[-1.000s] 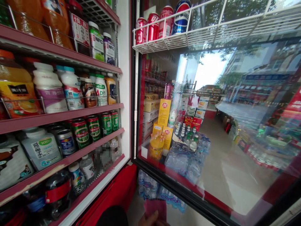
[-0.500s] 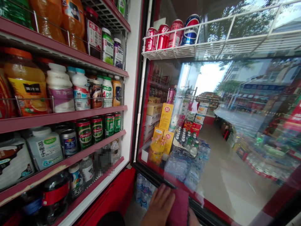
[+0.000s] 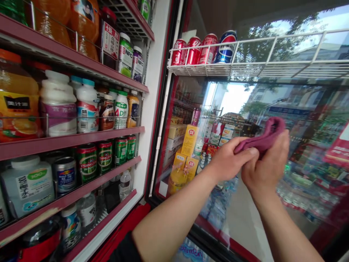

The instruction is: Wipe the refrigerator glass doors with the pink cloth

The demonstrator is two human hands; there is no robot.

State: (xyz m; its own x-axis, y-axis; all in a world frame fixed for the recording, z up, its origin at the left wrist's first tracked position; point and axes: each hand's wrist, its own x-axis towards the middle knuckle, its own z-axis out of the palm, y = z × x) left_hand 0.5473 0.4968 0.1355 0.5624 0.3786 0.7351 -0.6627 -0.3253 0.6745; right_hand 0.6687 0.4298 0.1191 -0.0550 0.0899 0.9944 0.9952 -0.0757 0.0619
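Note:
A folded purple-red cloth is between my two hands, raised in front of the glass door. My left hand grips its near left end, thumb lying on the side towards me. My right hand is around the cloth's right part, which curls into a loop above the palm. The hands touch each other at the left thumb. Part of the cloth and several fingers are hidden behind the hands.
To the left, fridge shelves hold bottles and cans behind thin wire rails. A white wire rack on the open door carries cola cans. Through the glass show yellow boxes and packs of bottled water.
My hands and the cloth have risen from the door's lower edge to the middle of the glass. The cloth now looks folded into a loop. The view has shifted slightly.

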